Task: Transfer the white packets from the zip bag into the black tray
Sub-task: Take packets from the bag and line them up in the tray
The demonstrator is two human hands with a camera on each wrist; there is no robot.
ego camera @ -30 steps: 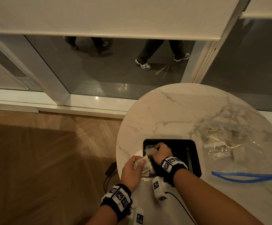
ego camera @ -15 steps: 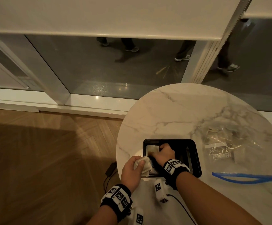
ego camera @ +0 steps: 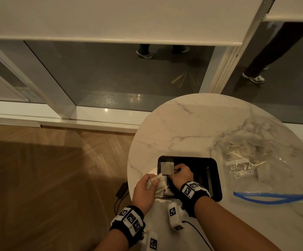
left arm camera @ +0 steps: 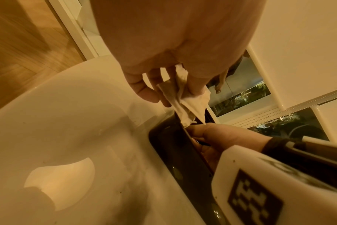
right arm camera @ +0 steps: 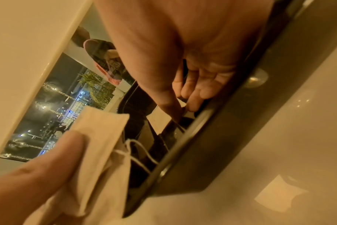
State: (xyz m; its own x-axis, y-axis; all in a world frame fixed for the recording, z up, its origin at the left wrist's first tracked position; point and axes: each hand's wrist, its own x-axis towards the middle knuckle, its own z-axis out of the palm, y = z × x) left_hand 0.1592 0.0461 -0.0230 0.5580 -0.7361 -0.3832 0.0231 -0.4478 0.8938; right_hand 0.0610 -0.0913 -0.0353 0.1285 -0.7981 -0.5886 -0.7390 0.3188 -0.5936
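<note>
On the marble table stands the black tray (ego camera: 216, 175) (left arm camera: 169, 146) (right arm camera: 231, 118). My right hand (ego camera: 176, 169) (right arm camera: 183, 109) is inside it, thumb and fingers pinching the edge of a white packet (ego camera: 167, 167) (right arm camera: 160, 117) that lies flat in the tray's far left corner. My left hand (ego camera: 153, 182) (left arm camera: 169, 94) hovers at the tray's left rim and grips a bunch of white packets (ego camera: 158, 183) (left arm camera: 187, 100) (right arm camera: 102, 144). The clear zip bag (ego camera: 252, 165) with more packets lies to the tray's right, its blue zip (ego camera: 273, 197) open toward me.
The round table (ego camera: 192, 127) ends just left of the tray, with wooden floor (ego camera: 56, 178) below. A dark cable (ego camera: 121, 192) lies on the floor by the table edge. Beyond the table is a window wall, where a person's legs (ego camera: 262, 57) show.
My right hand has shifted slightly inside the tray and stays at the packet in the far left corner. My left hand holds its bunch in the same place.
</note>
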